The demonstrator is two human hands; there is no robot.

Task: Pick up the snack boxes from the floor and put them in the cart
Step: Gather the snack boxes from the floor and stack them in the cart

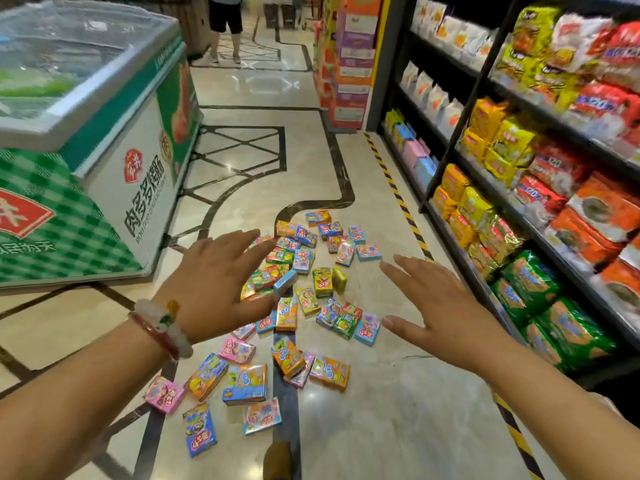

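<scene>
Several small colourful snack boxes [304, 299] lie scattered on the marble floor in the middle of the aisle, in pink, blue, orange, yellow and green. My left hand [214, 285], with bracelets on the wrist, hovers above the left part of the pile with its fingers straight and spread, holding nothing. My right hand [440, 306] hovers to the right of the pile, palm down, fingers straight, also holding nothing. Part of the pile is hidden under my left hand. No cart is in view.
A chest freezer [114, 133] with a glass lid stands at the left. Black shelves [519, 174] packed with snack bags line the right, behind a yellow-black floor stripe [398, 192]. A person's legs [225, 29] stand far down the aisle by stacked cartons [349, 64].
</scene>
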